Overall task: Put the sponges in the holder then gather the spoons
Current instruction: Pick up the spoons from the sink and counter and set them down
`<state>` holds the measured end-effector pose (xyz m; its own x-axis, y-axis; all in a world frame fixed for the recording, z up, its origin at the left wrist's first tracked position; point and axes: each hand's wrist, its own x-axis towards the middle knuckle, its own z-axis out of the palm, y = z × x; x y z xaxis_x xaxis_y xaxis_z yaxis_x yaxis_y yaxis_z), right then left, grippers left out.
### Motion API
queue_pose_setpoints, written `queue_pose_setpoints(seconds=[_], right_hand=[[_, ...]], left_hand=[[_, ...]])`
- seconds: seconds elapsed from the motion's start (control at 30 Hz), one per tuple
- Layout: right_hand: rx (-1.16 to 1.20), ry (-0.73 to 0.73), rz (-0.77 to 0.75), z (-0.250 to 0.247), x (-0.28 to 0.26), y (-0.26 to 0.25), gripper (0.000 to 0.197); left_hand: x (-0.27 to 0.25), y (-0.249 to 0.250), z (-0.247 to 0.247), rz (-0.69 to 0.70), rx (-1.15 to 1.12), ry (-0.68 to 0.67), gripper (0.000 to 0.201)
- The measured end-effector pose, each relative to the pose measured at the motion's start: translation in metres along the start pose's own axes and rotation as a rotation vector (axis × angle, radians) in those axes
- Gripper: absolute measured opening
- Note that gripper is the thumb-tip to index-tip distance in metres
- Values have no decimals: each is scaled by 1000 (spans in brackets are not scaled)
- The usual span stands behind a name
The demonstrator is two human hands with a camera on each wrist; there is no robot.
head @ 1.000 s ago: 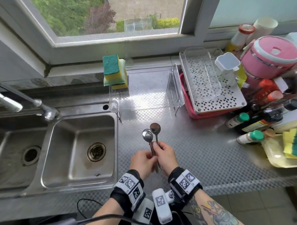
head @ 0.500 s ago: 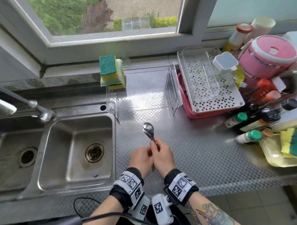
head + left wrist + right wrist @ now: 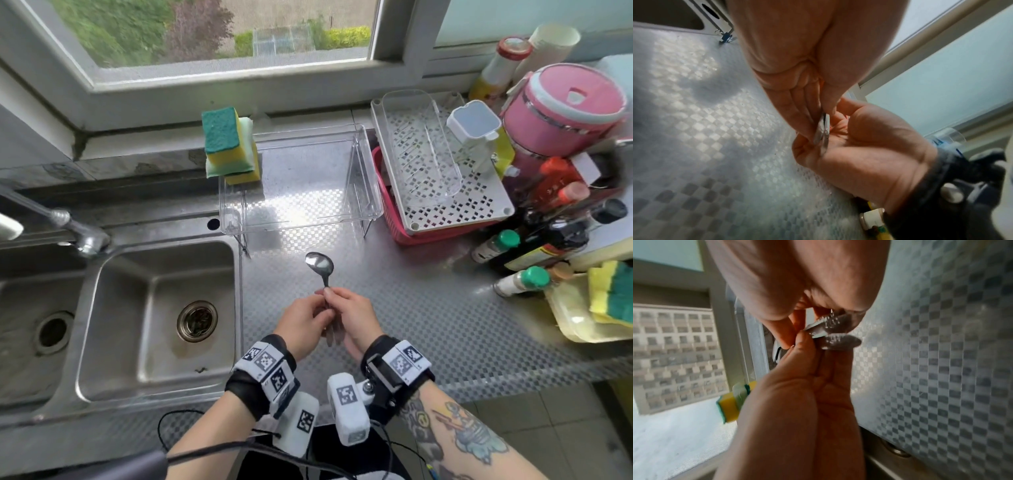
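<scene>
Head view: both hands meet over the patterned steel desk (image 3: 428, 308), just right of the double sink (image 3: 154, 308). The left hand (image 3: 303, 323) and the right hand (image 3: 356, 318) close together on the handles of the spoons (image 3: 320, 265); only one bowl shows from above, tilted up and away from the person, clear of the desk surface. Each grip is pressed together on the handles: fingers and thumb of both hands pinch the metal. Left wrist view: the two handle ends (image 3: 822, 133) lie flat against each other, held between the left fingers (image 3: 797, 104) and the right palm (image 3: 859, 146). Right wrist view: two handle ends (image 3: 836, 332) stand slightly apart beneath the left hand (image 3: 797, 280), with the right thumb (image 3: 803, 344) against them. Behind the hands, a clear holder (image 3: 301, 181) stands on thin legs on the desk; the sponges (image 3: 229, 147), green and yellow, stand stacked upright in its left end compartment. To the right, a white perforated tray (image 3: 462, 205) rests on a red basket (image 3: 394, 222). A further yellow-and-green sponge (image 3: 613, 291) lies in a pale dish (image 3: 568, 315) at the far right edge
</scene>
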<state>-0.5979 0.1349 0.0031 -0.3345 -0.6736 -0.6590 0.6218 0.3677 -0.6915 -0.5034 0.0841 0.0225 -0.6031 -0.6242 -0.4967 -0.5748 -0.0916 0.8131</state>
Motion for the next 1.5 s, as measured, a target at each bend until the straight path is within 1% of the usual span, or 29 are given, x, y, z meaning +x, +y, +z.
queue_pose_setpoints(seconds=[0.07,0.13,0.2,0.3,0.37,0.53,0.63,0.7,0.77,0.9,1.07,1.2,1.37,1.5], right_hand=[[82,0,52,0,3,2,19],[151,-14,88,-2,5,3,20],[205,-23,115,-3,5,3,21],[199,-41,120,-6,4,3,21],[184,-46,119,-8,4,3,21],[145,-37,91,-15,0,4,19],[161,-12,64,-26,-1,3,19],[164,23,34,-36,-1,1,18],[153,63,3,-46,0,-1,18],[132,112,-13,-64,2,-2,18],[59,145,-19,-83,-1,0,15],[-85,241,-86,-95,-3,0,9],[-197,303,-138,-108,2,-8,15],[-295,340,-148,-125,5,-13,18]], left_hand=[[0,1,3,-24,-170,-34,19],[0,-1,4,-90,-359,-31,21],[-1,-4,4,-158,-524,-56,21],[-3,-9,4,-249,-749,-104,18],[-3,-9,6,-274,-803,-120,17],[-1,-10,13,-303,-814,-133,15],[2,-7,24,-310,-833,-126,16],[2,-4,33,-315,-786,-140,17],[2,-2,40,-320,-681,-175,17],[5,3,50,-281,-524,-226,19],[14,13,64,-222,-351,-187,19],[18,17,80,-186,-269,-179,20],[22,24,89,-160,-168,-167,20],[20,20,81,-157,-29,-143,20]])
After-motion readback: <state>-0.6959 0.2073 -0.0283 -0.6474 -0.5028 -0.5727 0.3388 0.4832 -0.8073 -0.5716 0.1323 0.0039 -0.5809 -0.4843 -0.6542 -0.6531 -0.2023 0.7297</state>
